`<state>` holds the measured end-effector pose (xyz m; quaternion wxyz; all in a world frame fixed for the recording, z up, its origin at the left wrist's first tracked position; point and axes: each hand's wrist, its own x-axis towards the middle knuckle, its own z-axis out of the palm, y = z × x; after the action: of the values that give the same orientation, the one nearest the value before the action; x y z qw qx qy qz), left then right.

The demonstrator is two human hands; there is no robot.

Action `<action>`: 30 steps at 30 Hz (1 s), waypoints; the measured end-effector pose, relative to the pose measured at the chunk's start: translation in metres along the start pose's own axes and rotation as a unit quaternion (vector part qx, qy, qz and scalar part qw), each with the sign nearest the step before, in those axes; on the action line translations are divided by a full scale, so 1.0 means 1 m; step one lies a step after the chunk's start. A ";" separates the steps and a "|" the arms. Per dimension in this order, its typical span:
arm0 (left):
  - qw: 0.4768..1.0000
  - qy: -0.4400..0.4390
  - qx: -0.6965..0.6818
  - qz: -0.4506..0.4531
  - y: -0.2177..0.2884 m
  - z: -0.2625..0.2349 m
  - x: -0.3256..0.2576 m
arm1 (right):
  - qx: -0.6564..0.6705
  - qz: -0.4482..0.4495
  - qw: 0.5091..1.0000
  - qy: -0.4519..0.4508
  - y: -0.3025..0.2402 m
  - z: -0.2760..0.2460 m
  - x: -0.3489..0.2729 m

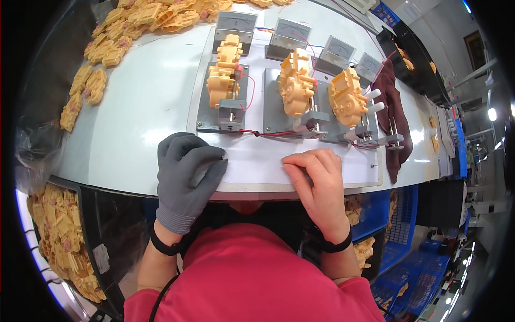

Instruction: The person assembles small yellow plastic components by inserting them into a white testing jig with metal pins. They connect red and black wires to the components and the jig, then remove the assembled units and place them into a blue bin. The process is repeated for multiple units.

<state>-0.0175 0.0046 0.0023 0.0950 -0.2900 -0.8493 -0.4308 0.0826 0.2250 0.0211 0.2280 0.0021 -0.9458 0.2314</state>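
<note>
My left hand [186, 172], in a grey knit glove, rests at the bench's front edge with thumb and forefinger nearly meeting. A tiny pale speck shows at those fingertips; I cannot make out what it is. Bare, my right hand [320, 180] is curled over the white sheet [252, 172], thumb and forefinger tips close together; anything between them is too small to tell. Beyond the hands, three grey test fixtures each carry a yellow plastic gear housing: the left housing [221, 80], the middle housing [296, 86] and the right housing [347, 99]. Neither hand touches them.
Several panel meters [236, 27] stand behind the fixtures, joined by thin red and blue wires. More yellow housings [145, 19] are heaped at the back left. A dark maroon cloth [394, 118] lies to the right. Bins of housings [61, 236] and blue crates [410, 268] sit below the bench.
</note>
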 end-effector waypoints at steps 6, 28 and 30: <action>1.000 0.002 -0.002 0.000 -0.001 0.001 0.000 | 0.009 0.021 1.000 0.009 0.000 0.003 -0.002; 1.000 0.007 -0.020 -0.011 0.000 0.001 -0.001 | 0.022 0.041 0.999 0.019 -0.002 0.007 0.000; 1.000 0.008 -0.017 -0.009 -0.001 0.001 -0.001 | 0.019 0.043 0.999 0.019 -0.003 0.007 0.000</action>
<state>-0.0174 0.0045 0.0012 0.0927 -0.2802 -0.8438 -0.4483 0.0797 0.2192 0.0172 0.2360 -0.0387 -0.9357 0.2594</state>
